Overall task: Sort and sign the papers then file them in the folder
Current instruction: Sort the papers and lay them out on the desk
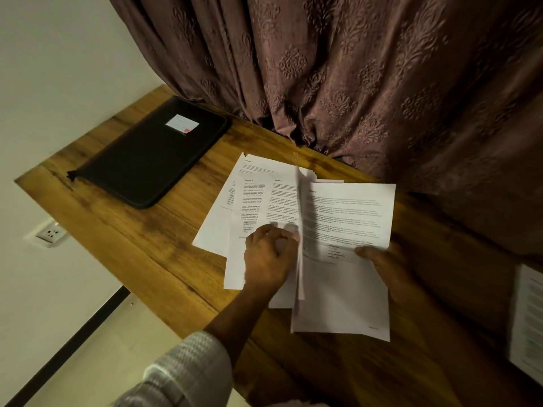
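Found bare tabletop [147, 245] between folder [152, 154] and papers [264, 195], passable; hemmed in behind by curtain [352, 83] (draped onto the wood).

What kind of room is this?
Probably a home study or small office corner: a wooden desk against a patterned curtain, a wall socket, and a black zip folder beside printed papers.

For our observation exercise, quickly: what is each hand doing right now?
Left hand: fingers curled, pinching the upturned sheet, blurred by motion.
Right hand: holding the printed sheet, thumb on top.
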